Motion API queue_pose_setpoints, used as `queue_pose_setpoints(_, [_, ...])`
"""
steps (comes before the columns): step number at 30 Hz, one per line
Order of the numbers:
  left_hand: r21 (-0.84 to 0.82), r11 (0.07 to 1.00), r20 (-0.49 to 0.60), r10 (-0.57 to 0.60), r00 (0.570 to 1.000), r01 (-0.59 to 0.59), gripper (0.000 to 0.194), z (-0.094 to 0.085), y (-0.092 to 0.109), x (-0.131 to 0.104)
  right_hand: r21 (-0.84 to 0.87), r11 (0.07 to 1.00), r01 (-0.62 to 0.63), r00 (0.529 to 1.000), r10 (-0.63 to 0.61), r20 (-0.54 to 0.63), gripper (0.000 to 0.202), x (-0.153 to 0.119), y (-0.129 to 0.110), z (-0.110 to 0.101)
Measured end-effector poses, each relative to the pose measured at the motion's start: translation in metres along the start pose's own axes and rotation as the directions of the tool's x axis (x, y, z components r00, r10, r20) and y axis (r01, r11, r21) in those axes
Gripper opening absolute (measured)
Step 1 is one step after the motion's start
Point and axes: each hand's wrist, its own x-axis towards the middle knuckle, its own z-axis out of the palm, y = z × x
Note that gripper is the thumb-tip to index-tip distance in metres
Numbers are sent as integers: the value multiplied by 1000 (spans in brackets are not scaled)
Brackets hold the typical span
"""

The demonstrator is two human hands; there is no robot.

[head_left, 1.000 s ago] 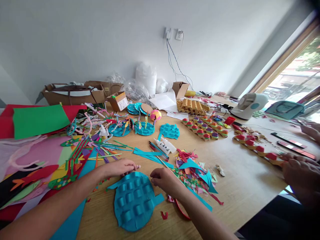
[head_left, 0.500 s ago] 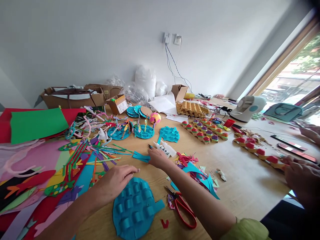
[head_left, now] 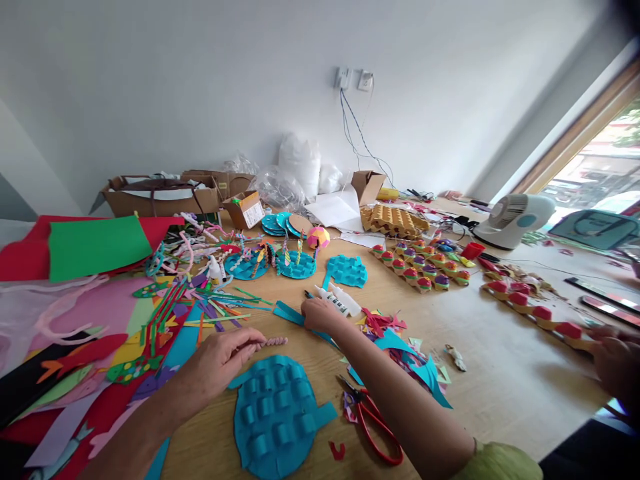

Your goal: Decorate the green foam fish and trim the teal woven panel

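My left hand [head_left: 225,353] has its thumb and fingers closed on a twisted mauve pipe cleaner [head_left: 277,341], whose end sticks out to the right. Just below lies a round blue foam piece [head_left: 275,413] covered with rows of raised loops, a tab at its right. My right hand [head_left: 320,315] reaches further out, fingers bent down and closed on blue strips [head_left: 289,313] lying flat on the table. Beside its fingers lie white glue bottles [head_left: 345,300] and a small dark-tipped object. Red-handled scissors [head_left: 370,420] rest under my right forearm.
Blue scraps [head_left: 415,360] lie right of my forearm. Coloured strips and foam fish [head_left: 135,370] cover the left side. Looped blue discs [head_left: 297,265] stand behind. At right are painted egg-carton rows [head_left: 425,267], a fan [head_left: 515,220] and another person's hand [head_left: 617,360].
My left hand has drawn left, and the twisted pipe cleaner now shows beyond its fingertips. My right hand stays by the blue strips, more of which show. The whole view has shifted slightly.
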Motion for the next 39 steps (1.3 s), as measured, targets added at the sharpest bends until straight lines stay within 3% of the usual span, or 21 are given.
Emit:
queue_pose_setpoints(11, [-139, 987, 17, -75, 997, 77, 27, 5, -4, -7, 50, 999, -19, 991, 26, -128, 22, -6, -5, 15])
queue_pose_setpoints(20, [-213, 972, 47, -89, 995, 97, 29, 8, -21, -8, 92, 994, -63, 940, 90, -328, 28, -9, 3, 0])
queue_pose_setpoints(25, [-238, 966, 55, -93, 994, 103, 29, 11, -17, -10, 75, 994, -77, 966, 93, -242, 19, -5, -5, 10])
queue_pose_setpoints(31, [-241, 964, 76, -96, 993, 111, 29, 12, -14, -11, 69, 994, -84, 983, 94, -157, 24, 1, -4, 21])
queue_pose_setpoints(39, [-267, 956, 87, -105, 991, 125, 28, 12, -17, -10, 116, 992, -49, 973, 73, -218, 24, 3, 10, 10])
